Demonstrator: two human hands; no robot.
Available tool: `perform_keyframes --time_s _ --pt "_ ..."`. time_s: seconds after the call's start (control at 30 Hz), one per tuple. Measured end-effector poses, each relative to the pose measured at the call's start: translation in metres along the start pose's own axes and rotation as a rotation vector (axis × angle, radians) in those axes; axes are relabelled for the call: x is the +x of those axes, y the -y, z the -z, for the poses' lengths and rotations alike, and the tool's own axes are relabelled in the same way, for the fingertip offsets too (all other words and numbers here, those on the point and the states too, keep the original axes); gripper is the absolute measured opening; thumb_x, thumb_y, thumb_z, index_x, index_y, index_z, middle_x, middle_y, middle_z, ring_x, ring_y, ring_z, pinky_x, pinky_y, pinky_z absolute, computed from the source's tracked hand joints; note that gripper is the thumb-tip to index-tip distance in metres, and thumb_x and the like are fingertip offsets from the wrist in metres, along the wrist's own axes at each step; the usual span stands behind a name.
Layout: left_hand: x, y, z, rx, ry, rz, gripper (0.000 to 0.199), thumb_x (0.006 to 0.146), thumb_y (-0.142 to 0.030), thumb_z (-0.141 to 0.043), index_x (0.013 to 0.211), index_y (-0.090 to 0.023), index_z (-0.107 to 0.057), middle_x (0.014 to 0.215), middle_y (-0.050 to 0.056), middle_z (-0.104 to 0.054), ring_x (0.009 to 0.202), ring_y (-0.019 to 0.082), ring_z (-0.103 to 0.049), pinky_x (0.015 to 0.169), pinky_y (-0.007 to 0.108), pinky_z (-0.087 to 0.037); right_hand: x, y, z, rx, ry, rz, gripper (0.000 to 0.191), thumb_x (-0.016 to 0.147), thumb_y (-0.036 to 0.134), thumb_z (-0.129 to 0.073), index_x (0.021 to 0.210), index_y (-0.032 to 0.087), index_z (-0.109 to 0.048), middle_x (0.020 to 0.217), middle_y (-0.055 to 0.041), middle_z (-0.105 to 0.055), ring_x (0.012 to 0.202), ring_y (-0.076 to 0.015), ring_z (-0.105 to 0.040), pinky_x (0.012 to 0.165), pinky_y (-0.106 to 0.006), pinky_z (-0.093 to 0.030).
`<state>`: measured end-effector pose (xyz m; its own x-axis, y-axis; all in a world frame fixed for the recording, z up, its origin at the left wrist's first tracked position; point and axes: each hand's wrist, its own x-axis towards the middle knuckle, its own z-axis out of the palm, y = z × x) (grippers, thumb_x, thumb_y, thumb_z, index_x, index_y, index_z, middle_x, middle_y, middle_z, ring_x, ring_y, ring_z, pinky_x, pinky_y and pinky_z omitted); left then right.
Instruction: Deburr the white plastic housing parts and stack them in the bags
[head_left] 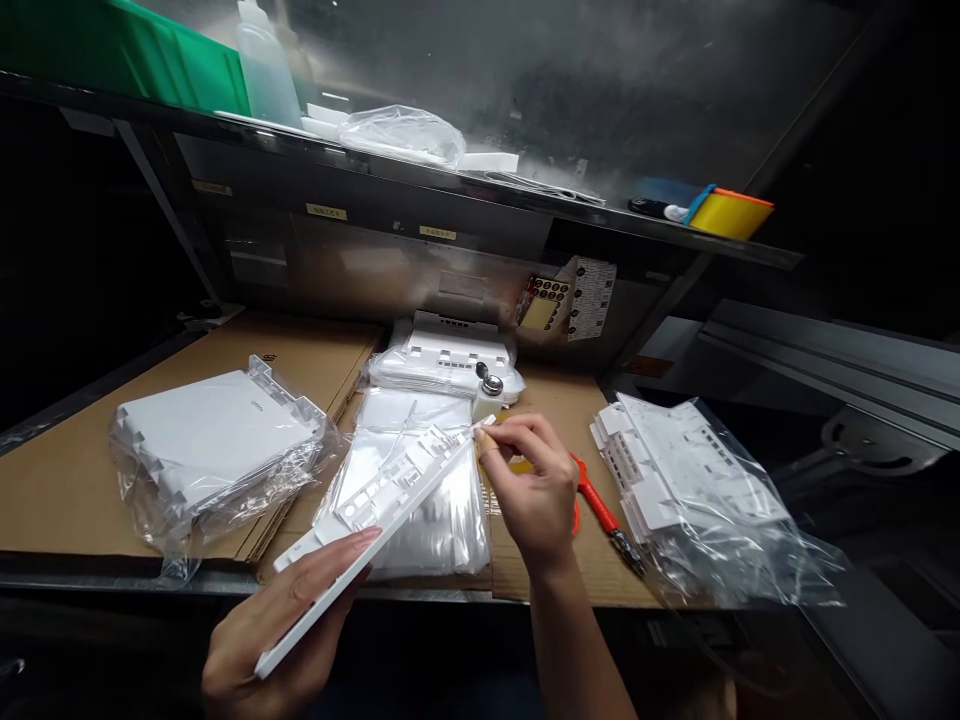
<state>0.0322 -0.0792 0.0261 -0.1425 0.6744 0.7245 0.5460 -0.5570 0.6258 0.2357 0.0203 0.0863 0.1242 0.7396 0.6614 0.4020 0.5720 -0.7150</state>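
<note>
My left hand (300, 610) is closed around the lower end of a white plastic housing panel (397, 490), which is tilted up toward the right above the bench. Molded slots and ribs show along its inner side. Thumb and forefinger of my right hand (529, 475) are pinched together at the panel's upper right corner. Whatever small thing may be between those fingertips is too small to make out. Beneath the panel lies a stack of clear plastic bags (450, 520). A small bottle with a metal top (491, 392) stands just beyond my right fingers.
Bagged white panels sit on cardboard at left (217, 430) and at right (697, 470). More white panels (457, 345) lie at the back. A red-handled tool with a dark tip (600, 500) rests right of my hand. Overhead, a metal shelf (525, 195) crosses the bench.
</note>
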Motion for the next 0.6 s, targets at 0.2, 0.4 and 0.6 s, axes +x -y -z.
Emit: perform_keyframes --time_s 0.2,0.4,0.6 --pt "-0.005 0.02 0.004 -0.017 0.132 -0.037 0.045 0.087 -0.006 -0.068 0.125 -0.031 -0.07 0.122 -0.004 -0.075 0.105 0.02 -0.073 0.101 0.027 -0.054 -0.055 0.045 -0.022 0.177 0.229 0.212 0.015 0.086 0.009 -0.067 0.094 0.019 -0.074 0.084 -0.0043 -0.069 0.074 -0.0151 -0.066 0.068 -0.027 -0.058" --pt "-0.001 0.016 0.004 -0.023 0.094 -0.052 0.044 0.085 -0.002 -0.071 0.12 -0.029 -0.073 0.116 -0.007 -0.077 0.099 0.013 -0.073 0.1 0.019 -0.051 -0.043 0.03 -0.013 0.148 0.216 0.137 0.01 0.088 0.012 -0.069 0.091 0.018 -0.076 0.084 -0.0036 -0.068 0.072 -0.0132 -0.065 0.067 -0.025 -0.056" --pt "-0.001 0.002 0.006 -0.085 0.043 0.096 0.034 0.089 -0.01 -0.072 0.114 -0.033 -0.075 0.11 -0.01 -0.079 0.096 0.012 -0.073 0.097 0.019 -0.052 0.013 -0.035 0.037 -0.175 -0.125 -0.046 0.008 0.089 0.02 -0.071 0.084 0.019 -0.077 0.083 -0.0024 -0.065 0.072 -0.014 -0.06 0.063 -0.027 -0.049"
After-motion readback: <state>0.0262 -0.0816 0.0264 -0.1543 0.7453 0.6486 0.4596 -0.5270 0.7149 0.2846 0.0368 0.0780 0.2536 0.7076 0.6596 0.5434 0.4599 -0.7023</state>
